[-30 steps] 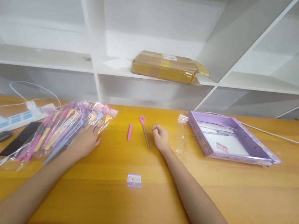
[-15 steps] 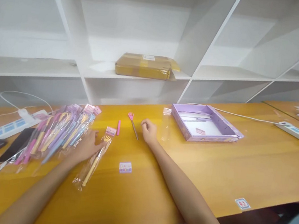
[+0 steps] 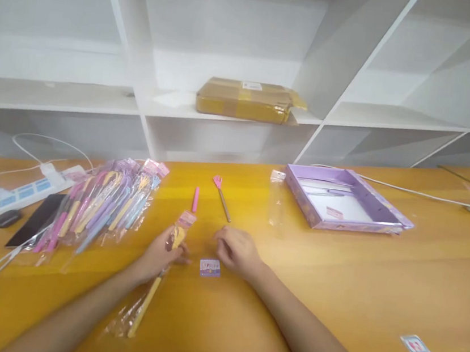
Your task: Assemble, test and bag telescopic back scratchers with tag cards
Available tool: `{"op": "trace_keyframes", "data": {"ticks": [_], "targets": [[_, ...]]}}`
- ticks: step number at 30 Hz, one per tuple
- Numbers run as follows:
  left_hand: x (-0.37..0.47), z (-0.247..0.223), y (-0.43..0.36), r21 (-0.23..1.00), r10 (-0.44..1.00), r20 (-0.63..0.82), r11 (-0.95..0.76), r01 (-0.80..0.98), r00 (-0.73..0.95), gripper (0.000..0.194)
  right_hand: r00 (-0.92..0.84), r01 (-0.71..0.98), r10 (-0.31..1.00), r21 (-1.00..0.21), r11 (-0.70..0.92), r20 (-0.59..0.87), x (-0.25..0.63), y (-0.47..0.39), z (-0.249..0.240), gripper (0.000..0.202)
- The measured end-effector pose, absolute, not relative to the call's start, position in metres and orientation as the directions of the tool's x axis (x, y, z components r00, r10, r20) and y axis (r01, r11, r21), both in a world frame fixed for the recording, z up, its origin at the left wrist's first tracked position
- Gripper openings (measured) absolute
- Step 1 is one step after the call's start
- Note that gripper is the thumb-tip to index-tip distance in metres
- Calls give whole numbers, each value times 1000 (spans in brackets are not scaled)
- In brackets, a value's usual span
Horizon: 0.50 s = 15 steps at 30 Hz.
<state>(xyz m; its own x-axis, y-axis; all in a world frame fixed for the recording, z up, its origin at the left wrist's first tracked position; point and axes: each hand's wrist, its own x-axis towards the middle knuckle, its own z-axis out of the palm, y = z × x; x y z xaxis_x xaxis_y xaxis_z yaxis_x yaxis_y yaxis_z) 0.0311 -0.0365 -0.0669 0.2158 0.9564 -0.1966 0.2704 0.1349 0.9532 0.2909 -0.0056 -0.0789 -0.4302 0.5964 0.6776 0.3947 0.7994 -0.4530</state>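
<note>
My left hand (image 3: 161, 257) is closed around a yellow back scratcher (image 3: 145, 306) in a clear bag with a pink header card, its claw end near my fingers. To the right, my right hand (image 3: 239, 252) rests loosely curled with nothing visible in it, just beside a small purple printed card (image 3: 210, 268). Beyond it lies an unwrapped back scratcher with a pink claw and metal rod (image 3: 224, 200). A pink tube-shaped handle (image 3: 195, 200) lies to its left. Several bagged back scratchers (image 3: 101, 202) in mixed colours are heaped at left.
An open purple box (image 3: 357, 228) sits at right, with a flat clear bag (image 3: 276, 201) beside it. At left are a power strip (image 3: 27, 193), a black mouse (image 3: 7, 219) and white cables. A taped carton (image 3: 244, 102) stands on the shelf. A sticker (image 3: 415, 345) marks the front edge.
My left hand has taken hold of the bagged yellow back scratcher and moved right, lifting its claw end. My right hand has drawn nearer, beside the purple card. The view has shifted left.
</note>
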Motion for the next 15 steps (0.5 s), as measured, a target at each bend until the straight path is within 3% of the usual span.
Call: {"op": "trace_keyframes", "data": {"ticks": [2,4,8,12,15], "targets": [[40,-71,-47,970,895,-238,241,40,379,41,-466,425,548,-367,827,695,290,-6,-76,14],[47,-74,-51,957,838,-239,290,-29,490,40,-500,448,526,-314,837,689,288,-4,-77,17],[46,-79,-47,952,792,-262,307,10,552,39,-496,480,548,-313,819,673,286,-1,-84,17],[39,-79,-44,947,713,-296,304,100,636,19,-464,505,599,-360,784,653,288,0,-85,16],[37,-78,-45,946,692,-310,297,134,652,17,-486,519,613,-358,776,623,291,-4,-81,24]]}}
